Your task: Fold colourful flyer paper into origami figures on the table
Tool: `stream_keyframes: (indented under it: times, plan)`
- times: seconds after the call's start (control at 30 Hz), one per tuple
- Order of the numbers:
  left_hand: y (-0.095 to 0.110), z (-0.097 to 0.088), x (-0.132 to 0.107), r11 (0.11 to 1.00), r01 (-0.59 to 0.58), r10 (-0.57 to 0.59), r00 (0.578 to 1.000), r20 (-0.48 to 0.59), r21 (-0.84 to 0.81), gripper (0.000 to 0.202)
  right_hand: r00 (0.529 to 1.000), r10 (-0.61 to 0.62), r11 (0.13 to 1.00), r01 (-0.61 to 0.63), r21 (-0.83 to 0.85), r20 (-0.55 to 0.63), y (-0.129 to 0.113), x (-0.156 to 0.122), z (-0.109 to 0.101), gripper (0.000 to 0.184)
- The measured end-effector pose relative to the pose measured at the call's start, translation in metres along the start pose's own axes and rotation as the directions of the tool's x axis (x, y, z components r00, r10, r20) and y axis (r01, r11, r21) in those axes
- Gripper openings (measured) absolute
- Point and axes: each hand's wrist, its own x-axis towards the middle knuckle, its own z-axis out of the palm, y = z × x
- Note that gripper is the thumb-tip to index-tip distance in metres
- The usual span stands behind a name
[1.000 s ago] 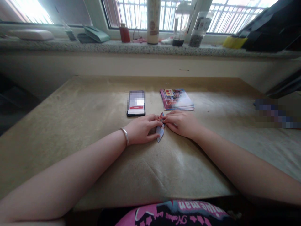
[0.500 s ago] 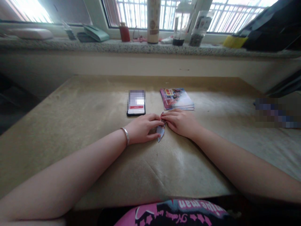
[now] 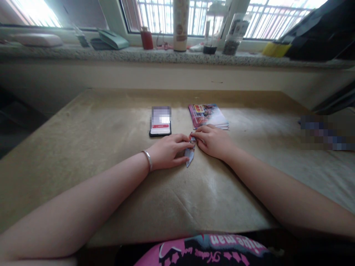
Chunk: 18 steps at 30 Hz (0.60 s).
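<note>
On the table, a small piece of folded paper (image 3: 190, 153), pale with printed colours, lies between my two hands. My left hand (image 3: 169, 151), with a silver bangle at the wrist, grips its left side and presses it down, fingertips on the paper. From the other side, the curled fingers of my right hand (image 3: 214, 142) pinch its upper end; part of the paper is hidden under the fingers. Just beyond my right hand sits a stack of printed leaflets (image 3: 209, 115). A phone (image 3: 161, 127) with a lit, partly blurred screen rests beyond my left hand.
The table (image 3: 111, 122) has a tan cover and meets a wall at the back. Above, a stone windowsill (image 3: 155, 55) carries a red bottle (image 3: 146, 38), a tall cylinder (image 3: 181, 27), clear containers and a green case (image 3: 113, 39). A blurred item (image 3: 324, 133) lies at the right.
My right hand has drawn back slightly to the right, its fingers more curled, and more of the paper's upper end shows. My left hand stays where it was.
</note>
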Motion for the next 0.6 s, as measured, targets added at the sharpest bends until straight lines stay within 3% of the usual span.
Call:
stream_keyframes:
  times: [0.33,0.6]
  plan:
    - [0.0034,0.0040,0.0021,1.000,0.026,-0.026,1.000,-0.004,0.016,0.042,0.999,0.029,0.998,-0.028,-0.055,0.022,-0.0013,0.0012,-0.0019,0.033]
    - [0.0025,0.0039,0.0011,0.999,0.036,-0.036,0.999,-0.002,-0.002,0.040,0.997,0.069,0.996,-0.068,0.057,-0.024,0.0052,0.0008,0.0060,0.033]
